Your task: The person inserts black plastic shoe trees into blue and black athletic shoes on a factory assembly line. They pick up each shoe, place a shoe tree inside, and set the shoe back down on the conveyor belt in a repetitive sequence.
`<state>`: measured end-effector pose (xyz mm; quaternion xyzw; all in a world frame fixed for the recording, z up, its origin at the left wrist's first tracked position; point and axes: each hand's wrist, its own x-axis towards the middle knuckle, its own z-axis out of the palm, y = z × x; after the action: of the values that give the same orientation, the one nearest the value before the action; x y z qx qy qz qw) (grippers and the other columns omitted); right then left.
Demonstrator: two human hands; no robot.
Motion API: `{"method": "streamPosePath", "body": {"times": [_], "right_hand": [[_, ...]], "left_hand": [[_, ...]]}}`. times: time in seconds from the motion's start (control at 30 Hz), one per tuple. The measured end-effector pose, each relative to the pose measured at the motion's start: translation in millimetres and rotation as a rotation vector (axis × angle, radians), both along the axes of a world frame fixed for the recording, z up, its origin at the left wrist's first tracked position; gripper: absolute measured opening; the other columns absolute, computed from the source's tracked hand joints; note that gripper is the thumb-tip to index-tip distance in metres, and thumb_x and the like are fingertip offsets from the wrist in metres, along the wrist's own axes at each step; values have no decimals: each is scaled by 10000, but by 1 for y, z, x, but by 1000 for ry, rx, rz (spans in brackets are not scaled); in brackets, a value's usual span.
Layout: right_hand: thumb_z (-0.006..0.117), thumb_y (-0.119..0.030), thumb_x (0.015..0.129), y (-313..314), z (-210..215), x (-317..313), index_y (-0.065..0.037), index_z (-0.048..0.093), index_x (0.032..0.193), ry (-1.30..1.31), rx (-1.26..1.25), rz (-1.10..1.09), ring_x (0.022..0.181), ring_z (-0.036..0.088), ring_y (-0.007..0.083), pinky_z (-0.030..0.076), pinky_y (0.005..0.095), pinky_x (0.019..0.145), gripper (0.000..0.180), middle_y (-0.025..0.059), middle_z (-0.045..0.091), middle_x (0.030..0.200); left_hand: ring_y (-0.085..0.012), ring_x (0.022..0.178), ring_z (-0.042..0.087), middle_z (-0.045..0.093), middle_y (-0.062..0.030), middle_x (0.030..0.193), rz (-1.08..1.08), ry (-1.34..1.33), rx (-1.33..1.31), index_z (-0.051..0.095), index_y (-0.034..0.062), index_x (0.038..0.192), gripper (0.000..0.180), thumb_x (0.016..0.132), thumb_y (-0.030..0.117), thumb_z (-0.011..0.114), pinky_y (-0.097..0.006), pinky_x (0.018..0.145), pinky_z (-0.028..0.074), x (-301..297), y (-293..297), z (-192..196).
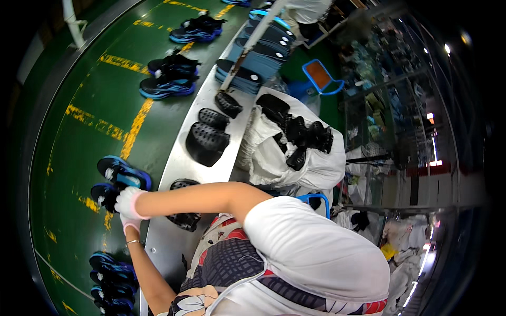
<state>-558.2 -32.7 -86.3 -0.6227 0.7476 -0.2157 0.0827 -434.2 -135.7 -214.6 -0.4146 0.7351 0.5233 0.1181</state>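
Both my hands wear white gloves with pink cuffs and meet at a pair of black-and-blue sports shoes on a green belt. My right hand (128, 203) has its fingers curled round the nearer shoe (105, 195), whose heel side is covered by the glove. Just below it, my left hand (129, 223) is mostly hidden behind the right, so its fingers do not show. Slightly farther along lies the other shoe (124, 171), touched by neither hand as far as I can see.
Beside the belt runs a metal bench (174, 158) bearing black perforated plastic shells (207, 143) and stacked dark insoles (263, 52). A white sack (327, 163) holds more black pieces. Other shoes (167, 79) stand farther up the belt, several more (112, 279) nearer. A metal post (253, 42) rises beside the insoles.
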Motion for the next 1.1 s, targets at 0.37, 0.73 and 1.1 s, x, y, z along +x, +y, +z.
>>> {"method": "streamPosePath", "body": {"times": [0.37,0.73,1.1], "right_hand": [[738,-318,665,244,26,-28,-138,608,1045,-113,276,-59,971,558,276,488,403,807,441,72,576,1029],[747,-309,715,238,19,-51,-83,618,1003,-93,327,-37,963,579,265,498,377,811,388,86,596,1029],[769,-358,693,233,26,-58,-82,618,974,19,314,16,971,587,255,492,359,820,422,80,614,1018]], "left_hand": [[-383,981,581,614,-214,1066,-192,-22,-715,618,12,1136,367,810,168,677,-404,859,462,-14,40,91],[-395,1226,453,458,-225,1351,-372,244,-671,511,47,1319,445,892,169,540,-441,1032,368,-25,188,149],[-412,1186,468,418,-265,1365,-331,118,-780,492,49,1338,445,923,213,476,-445,992,395,-26,219,130]]}}
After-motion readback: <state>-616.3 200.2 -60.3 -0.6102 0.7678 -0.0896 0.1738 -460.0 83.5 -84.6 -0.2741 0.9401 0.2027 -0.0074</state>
